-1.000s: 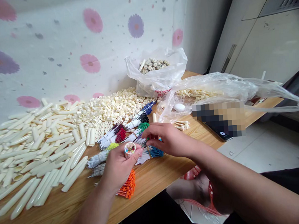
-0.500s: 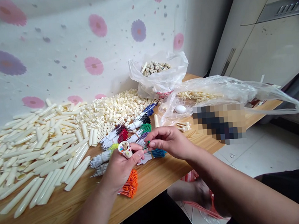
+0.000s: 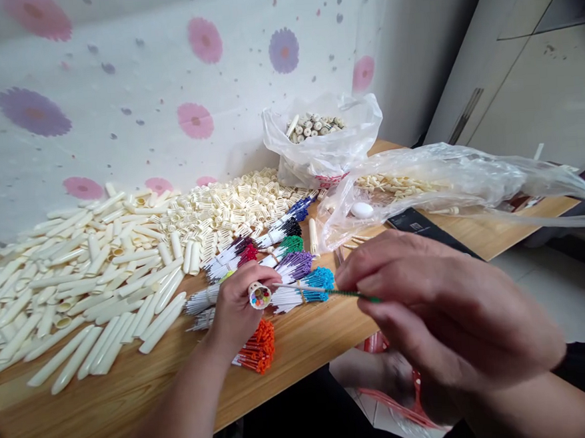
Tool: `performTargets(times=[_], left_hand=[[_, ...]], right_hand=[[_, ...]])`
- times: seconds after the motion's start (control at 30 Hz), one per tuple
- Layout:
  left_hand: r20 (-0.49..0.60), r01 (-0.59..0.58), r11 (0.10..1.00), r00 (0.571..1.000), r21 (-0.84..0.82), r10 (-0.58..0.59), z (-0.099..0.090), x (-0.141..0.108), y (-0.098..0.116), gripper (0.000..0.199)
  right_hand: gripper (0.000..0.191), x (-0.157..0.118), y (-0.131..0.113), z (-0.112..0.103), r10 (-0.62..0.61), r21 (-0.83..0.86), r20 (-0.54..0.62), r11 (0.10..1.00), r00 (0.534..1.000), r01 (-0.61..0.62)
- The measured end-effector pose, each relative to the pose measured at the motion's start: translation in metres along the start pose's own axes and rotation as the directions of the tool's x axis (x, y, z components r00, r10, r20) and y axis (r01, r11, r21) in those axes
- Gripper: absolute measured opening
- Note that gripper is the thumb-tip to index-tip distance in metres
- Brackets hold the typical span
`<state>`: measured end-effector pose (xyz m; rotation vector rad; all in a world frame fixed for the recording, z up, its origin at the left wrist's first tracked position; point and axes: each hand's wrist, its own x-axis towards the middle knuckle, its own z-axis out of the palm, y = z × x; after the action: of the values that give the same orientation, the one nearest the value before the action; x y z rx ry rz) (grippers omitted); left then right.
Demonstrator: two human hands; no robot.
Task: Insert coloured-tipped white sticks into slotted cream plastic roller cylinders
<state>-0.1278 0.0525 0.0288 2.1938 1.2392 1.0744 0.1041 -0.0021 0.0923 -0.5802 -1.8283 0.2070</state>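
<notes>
Tubes [image 3: 163, 323], rod bundles [image 3: 259, 348] on table [image 3: 135, 407]

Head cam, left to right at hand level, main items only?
Heap of long cream tubes → left hand gripping an open-ended cylinder → light-blue-tipped bundle → right hand.

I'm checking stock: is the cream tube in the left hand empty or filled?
Not empty: colored bits show inside the tube; cannot tell if full.
</notes>
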Motion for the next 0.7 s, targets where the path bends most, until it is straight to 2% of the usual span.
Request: performTargets(times=[0.1,0.17,0.37,0.5,0.7], left_hand=[[0.029,-0.044,0.999,0.999,-0.009,0.044,0.000,0.001,0.000,0.018],[0.048,-0.065,0.997,0.997,-0.040,0.067,0.000,0.001,0.000,0.018],[0.083,-0.017,0.996,0.996,-0.087,0.025,-0.001,0.002,0.009,0.026],[0.086,0.002,0.997,0.996,-0.083,0.005,-0.001,0.001,0.012,0.024],[0.113,-0.084,0.995,0.990,-0.056,0.089,0.000,-0.001,0.000,0.020]], right_hand=[[0.015,0.002,-0.008,0.001,-0.016,-0.021,0.113,1.000,0.993,0.018],[0.016,0.002,-0.008,0.005,-0.042,-0.019,0.143,0.999,0.989,0.046],[0.017,-0.003,-0.002,0.018,-0.084,-0.021,0.138,0.996,0.987,0.087],[0.018,-0.006,0.003,0.028,-0.105,-0.033,0.116,0.994,0.988,0.109],[0.015,-0.010,0.011,0.042,-0.144,0.005,0.057,0.990,0.988,0.144]])
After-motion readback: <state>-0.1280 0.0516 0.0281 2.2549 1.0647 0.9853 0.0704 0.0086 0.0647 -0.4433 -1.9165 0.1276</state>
